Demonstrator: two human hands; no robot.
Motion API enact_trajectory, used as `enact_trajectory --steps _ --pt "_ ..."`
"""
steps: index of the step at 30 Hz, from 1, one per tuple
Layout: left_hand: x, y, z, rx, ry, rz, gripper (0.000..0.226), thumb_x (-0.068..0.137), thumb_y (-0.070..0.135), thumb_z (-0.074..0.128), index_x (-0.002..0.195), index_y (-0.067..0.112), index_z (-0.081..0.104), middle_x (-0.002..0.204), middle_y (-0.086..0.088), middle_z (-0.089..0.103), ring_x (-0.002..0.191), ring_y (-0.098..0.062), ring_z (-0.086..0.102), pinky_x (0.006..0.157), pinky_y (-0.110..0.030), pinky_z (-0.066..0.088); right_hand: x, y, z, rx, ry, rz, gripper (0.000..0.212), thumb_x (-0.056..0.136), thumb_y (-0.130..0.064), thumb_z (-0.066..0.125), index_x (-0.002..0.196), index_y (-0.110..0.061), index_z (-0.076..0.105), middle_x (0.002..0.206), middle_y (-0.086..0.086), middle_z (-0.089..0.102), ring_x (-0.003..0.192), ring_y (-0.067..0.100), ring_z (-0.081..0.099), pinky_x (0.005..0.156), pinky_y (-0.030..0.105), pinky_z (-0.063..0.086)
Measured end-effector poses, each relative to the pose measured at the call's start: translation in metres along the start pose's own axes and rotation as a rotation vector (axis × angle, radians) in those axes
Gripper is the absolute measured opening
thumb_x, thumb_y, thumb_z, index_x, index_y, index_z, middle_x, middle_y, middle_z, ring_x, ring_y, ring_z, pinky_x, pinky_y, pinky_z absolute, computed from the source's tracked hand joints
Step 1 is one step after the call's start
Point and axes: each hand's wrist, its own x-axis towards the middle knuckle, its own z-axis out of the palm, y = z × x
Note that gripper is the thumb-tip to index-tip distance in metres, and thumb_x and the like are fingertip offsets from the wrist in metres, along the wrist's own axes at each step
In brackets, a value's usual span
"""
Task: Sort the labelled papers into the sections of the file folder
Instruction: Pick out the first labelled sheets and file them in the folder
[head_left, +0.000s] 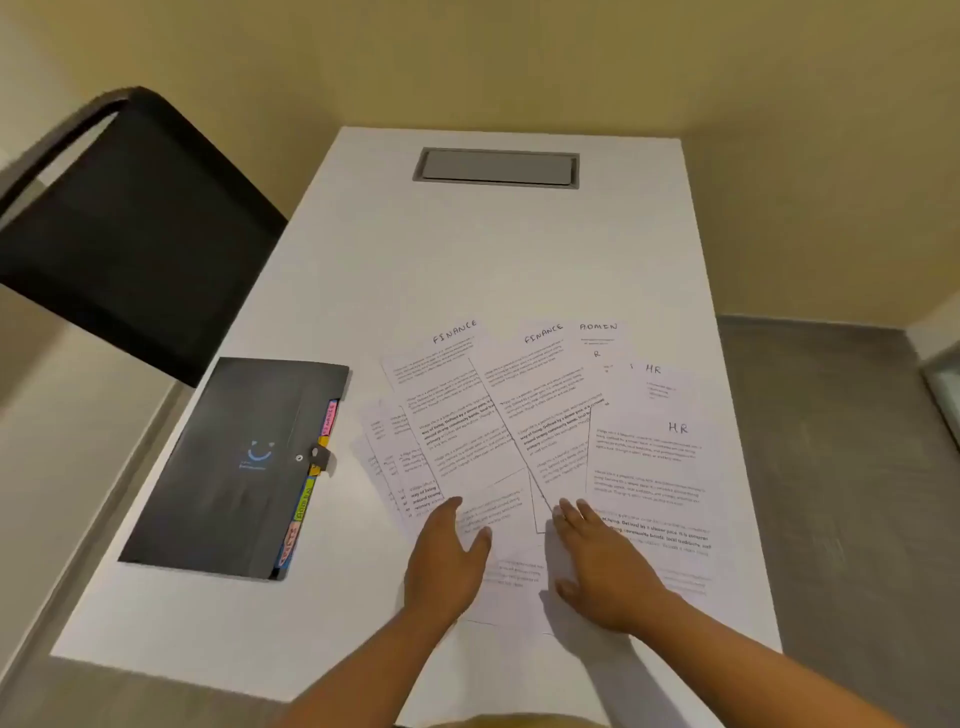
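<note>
both hands, left hand (448, 558) and right hand (602, 564), lie flat, fingers straight, forearms extended.

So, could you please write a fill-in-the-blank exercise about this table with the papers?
The file folder lies closed, to the ___ of the papers. Two of them are marked HR, and two ___. The left hand and the right hand both press on the ___.
Missing words: left; FINANCE; papers.
</note>
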Motion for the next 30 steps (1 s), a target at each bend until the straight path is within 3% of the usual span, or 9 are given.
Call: enact_trajectory --steps 7,16,19,21,23,26,28,30 --pt "0.01 0.002 -0.001 0.001 -0.066 -0.03 0.066 0.094 0.035 0.059 0.149 0.021 0.028 0.151 0.004 0.039 0.137 -0.017 0.041 0.106 -0.029 0.038 0.024 -0.004 0.01 -0.1 -0.088 0.055 0.078 0.094 -0.057 0.045 0.156 -0.028 0.008 0.164 0.009 -0.015 0.151 0.032 -0.013 0.121 0.048 0.006" --pt "0.039 0.003 -0.005 -0.091 -0.084 -0.062 0.059 0.092 0.034 0.062 0.144 0.024 0.036 0.143 0.002 0.049 0.131 -0.018 0.048 0.107 -0.036 0.042 0.029 -0.006 0.012 -0.012 0.029 0.131 0.086 0.094 -0.05 0.049 0.157 -0.011 0.007 0.166 0.001 0.0 0.152 0.024 -0.003 0.122 0.039 0.008" --pt "0.052 0.016 -0.004 -0.149 -0.107 -0.075 0.055 0.091 0.035 0.064 0.139 0.024 0.041 0.138 0.003 0.054 0.125 -0.017 0.052 0.102 -0.033 0.044 0.031 -0.008 0.008 -0.027 0.179 0.052 0.083 0.089 -0.047 0.06 0.154 -0.009 0.025 0.162 0.001 0.019 0.151 0.025 0.017 0.119 0.034 0.012" --pt "0.061 0.025 -0.002 -0.199 -0.145 -0.114 0.05 0.091 0.038 0.062 0.136 0.024 0.044 0.132 0.003 0.057 0.12 -0.018 0.055 0.1 -0.035 0.047 0.029 -0.013 0.004 -0.072 0.265 -0.018 0.083 0.073 -0.05 0.077 0.141 -0.01 0.051 0.149 0.001 0.046 0.137 0.026 0.047 0.11 0.031 0.026" --pt "0.071 0.034 -0.002 -0.276 -0.196 -0.197 0.043 0.092 0.046 0.058 0.127 0.023 0.051 0.119 0.005 0.061 0.11 -0.017 0.059 0.094 -0.035 0.049 0.029 -0.018 0.004 -0.073 0.339 -0.115 0.08 0.064 -0.05 0.081 0.132 -0.013 0.062 0.138 0.0 0.059 0.126 0.023 0.058 0.103 0.029 0.035" --pt "0.083 0.042 -0.004 -0.462 -0.248 -0.301 0.032 0.093 0.047 0.055 0.093 0.017 0.061 0.088 0.0 0.07 0.078 -0.018 0.067 0.068 -0.032 0.052 0.026 -0.025 0.005 -0.04 0.309 -0.203 0.072 0.073 -0.047 0.07 0.137 -0.016 0.057 0.142 -0.003 0.056 0.132 0.019 0.052 0.104 0.03 0.04" --pt "0.087 0.041 -0.006 -0.476 -0.249 -0.323 0.018 0.095 0.033 0.056 0.095 0.018 0.064 0.086 -0.003 0.075 0.08 -0.025 0.072 0.065 -0.032 0.053 0.023 -0.028 0.003 -0.029 0.273 -0.243 0.066 0.08 -0.047 0.057 0.139 -0.018 0.055 0.146 -0.006 0.051 0.136 0.014 0.046 0.107 0.028 0.039" --pt "0.088 0.036 -0.009 -0.481 -0.231 -0.317 0.016 0.097 0.018 0.051 0.099 0.018 0.067 0.088 -0.002 0.076 0.082 -0.026 0.073 0.065 -0.031 0.055 0.021 -0.031 -0.001 0.115 0.237 -0.271 0.06 0.085 -0.047 0.051 0.14 -0.024 0.053 0.151 -0.015 0.04 0.141 0.004 0.032 0.113 0.022 0.028"
